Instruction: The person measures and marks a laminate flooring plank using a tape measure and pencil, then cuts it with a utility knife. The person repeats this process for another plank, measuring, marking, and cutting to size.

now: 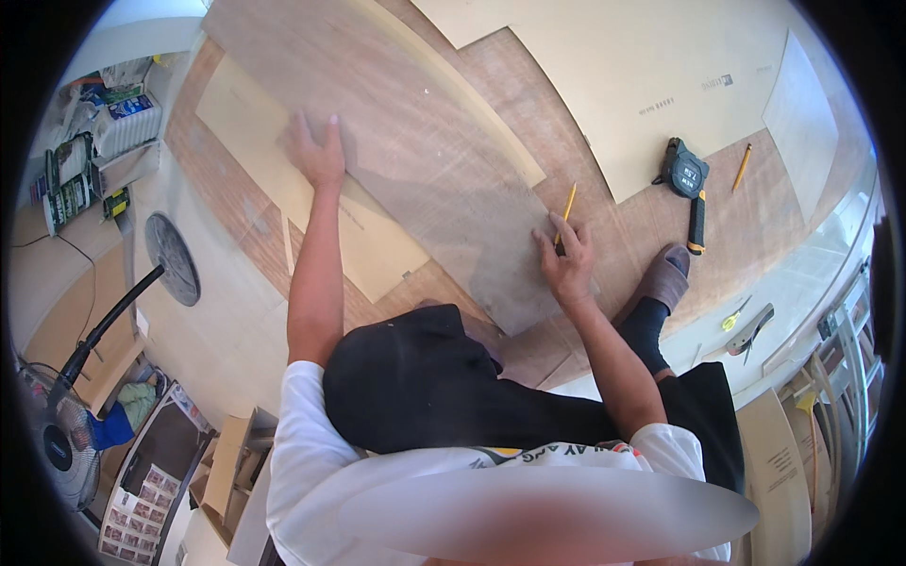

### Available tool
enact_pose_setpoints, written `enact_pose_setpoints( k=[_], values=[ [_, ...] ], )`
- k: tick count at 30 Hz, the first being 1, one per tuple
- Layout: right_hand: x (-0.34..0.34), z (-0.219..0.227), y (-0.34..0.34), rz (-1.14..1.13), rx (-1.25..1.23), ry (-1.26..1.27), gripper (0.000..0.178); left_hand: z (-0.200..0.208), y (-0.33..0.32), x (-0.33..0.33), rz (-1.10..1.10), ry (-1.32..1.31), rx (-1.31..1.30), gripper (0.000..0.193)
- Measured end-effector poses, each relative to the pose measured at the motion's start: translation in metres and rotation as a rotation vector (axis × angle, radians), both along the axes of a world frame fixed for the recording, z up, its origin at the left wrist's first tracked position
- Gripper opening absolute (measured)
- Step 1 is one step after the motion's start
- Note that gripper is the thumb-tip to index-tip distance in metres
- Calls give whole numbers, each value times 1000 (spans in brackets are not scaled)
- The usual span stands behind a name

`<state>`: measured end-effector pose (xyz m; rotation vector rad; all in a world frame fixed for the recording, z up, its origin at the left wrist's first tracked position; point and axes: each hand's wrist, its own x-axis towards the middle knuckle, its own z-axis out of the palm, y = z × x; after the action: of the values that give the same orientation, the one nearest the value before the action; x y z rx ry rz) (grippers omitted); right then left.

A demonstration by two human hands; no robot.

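My left hand (317,151) lies flat, fingers spread, on the left edge of a long grey-brown wooden plank (415,141) that runs diagonally over a plywood worktop (604,217). My right hand (566,264) grips a yellow pencil (568,206) with its tip at the plank's right edge. My knee in black trousers (415,377) and a foot in a brown slipper (665,275) rest on the worktop beside the plank.
A black tape measure (686,174) and a second yellow pencil (742,167) lie to the right. Pale sheets (651,85) lie at the top and under the plank (377,245). A standing fan (61,443), boxes (226,462) and cluttered shelves (94,141) stand left.
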<state>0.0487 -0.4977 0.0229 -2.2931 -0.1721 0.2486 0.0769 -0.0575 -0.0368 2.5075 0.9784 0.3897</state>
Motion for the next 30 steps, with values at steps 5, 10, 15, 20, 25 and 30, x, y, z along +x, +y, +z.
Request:
enact_pose_setpoints(
  k=[5, 10, 15, 20, 25, 30],
  values=[
    [-8, 5, 15, -34, -51, 3, 41, -4, 11, 0, -14, 118, 39, 85],
    [-7, 5, 18, -57, -20, 67, 40, -3, 12, 2, -23, 126, 41, 84],
    [-16, 7, 16, -130, 87, 67, 35, 0, 2, 2, 2, 61, 23, 84],
    [-27, 5, 12, -125, -23, 94, 30, -2, 1, -3, -36, 74, 90, 81],
    [-31, 4, 18, -183, -5, 133, 28, -5, 2, -3, -53, 60, 63, 79],
    [-28, -3, 17, -146, 37, 148, 30, -3, 3, -2, -71, 43, 34, 80]
  ],
)
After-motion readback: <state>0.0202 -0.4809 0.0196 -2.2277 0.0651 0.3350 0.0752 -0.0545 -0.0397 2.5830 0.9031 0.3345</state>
